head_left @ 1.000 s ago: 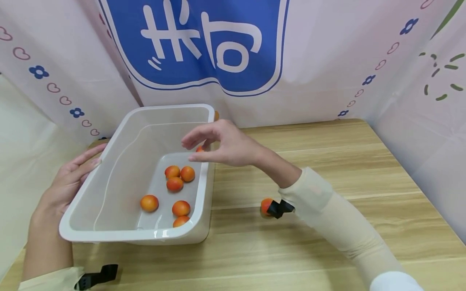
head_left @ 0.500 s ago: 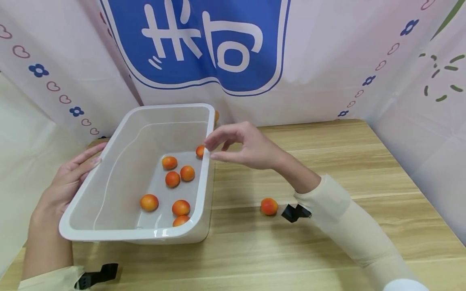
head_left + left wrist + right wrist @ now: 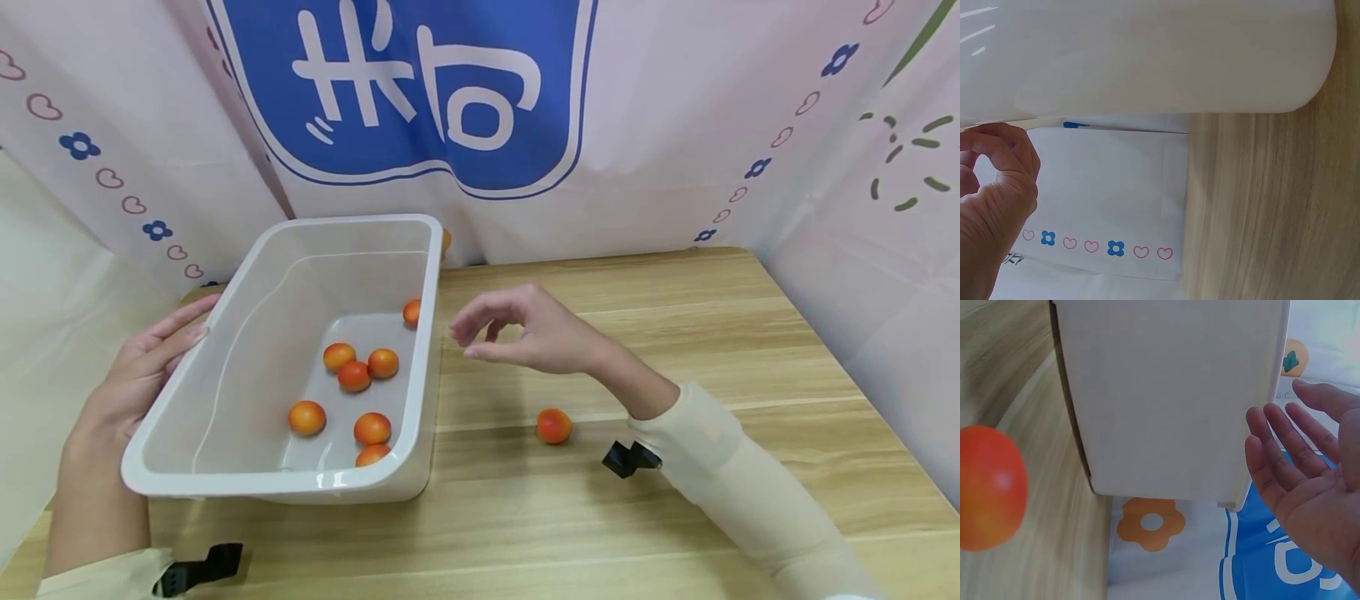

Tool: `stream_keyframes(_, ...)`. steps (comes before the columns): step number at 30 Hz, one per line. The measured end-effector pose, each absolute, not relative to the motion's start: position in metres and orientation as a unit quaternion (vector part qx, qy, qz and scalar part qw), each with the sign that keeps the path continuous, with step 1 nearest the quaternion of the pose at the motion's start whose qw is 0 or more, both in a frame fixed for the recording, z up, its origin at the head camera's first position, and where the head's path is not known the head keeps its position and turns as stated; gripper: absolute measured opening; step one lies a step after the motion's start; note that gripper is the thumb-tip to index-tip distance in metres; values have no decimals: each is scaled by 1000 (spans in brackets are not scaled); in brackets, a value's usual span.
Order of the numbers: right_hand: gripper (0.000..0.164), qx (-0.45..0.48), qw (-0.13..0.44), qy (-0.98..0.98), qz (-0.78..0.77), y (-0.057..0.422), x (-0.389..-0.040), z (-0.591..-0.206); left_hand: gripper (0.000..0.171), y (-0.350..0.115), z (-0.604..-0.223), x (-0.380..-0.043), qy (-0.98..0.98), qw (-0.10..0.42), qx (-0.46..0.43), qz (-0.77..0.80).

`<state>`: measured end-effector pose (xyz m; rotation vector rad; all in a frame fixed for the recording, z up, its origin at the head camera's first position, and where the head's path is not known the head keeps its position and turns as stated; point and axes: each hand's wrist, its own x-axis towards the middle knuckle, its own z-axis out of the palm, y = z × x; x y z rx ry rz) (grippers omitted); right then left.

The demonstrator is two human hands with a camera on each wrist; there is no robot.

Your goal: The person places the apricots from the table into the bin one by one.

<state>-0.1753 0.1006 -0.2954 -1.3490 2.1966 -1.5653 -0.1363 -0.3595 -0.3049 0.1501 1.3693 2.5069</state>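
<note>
A white plastic tub (image 3: 281,485) sits on the left of the table, with several small orange-red fruits that look like cherry tomatoes on its floor, among them one tomato (image 3: 307,418) set apart. My left hand (image 3: 142,367) grips the tub's left rim; in the left wrist view its fingers curl up at the edge. Beyond the tub's right wall, my right hand (image 3: 536,333) hovers over the table, fingers loosely bent and holding nothing. In the right wrist view this palm faces the tub's side. One loose tomato (image 3: 554,426) lies on the wood below and right of it.
The wooden table (image 3: 675,333) runs to a white printed cloth (image 3: 637,167) at the back and sides. Blue flowers and an orange flower (image 3: 1151,522) are printed on the cloth. Black wrist mounts (image 3: 630,458) hang at both sleeves.
My right hand has drawn back from over the tub, rightward past its rim. In the tub, the tomatoes in the middle cluster have rolled about and shifted. The left hand has stayed at the rim.
</note>
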Motion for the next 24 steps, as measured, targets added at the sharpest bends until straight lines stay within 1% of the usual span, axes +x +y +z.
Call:
stream_keyframes(9, 20, -438, 74, 738, -508, 112, -174, -308, 43, -360, -304, -137, 474, 139, 60, 868)
stream_keyframes(17, 20, -422, 102, 747, -504, 124, -170, -317, 43, -359, -306, -138, 470, 137, 62, 870)
stream_keyframes(24, 21, -412, 115, 751, -502, 136, -170, -327, 44, -359, -307, -139, 476, 133, 73, 866)
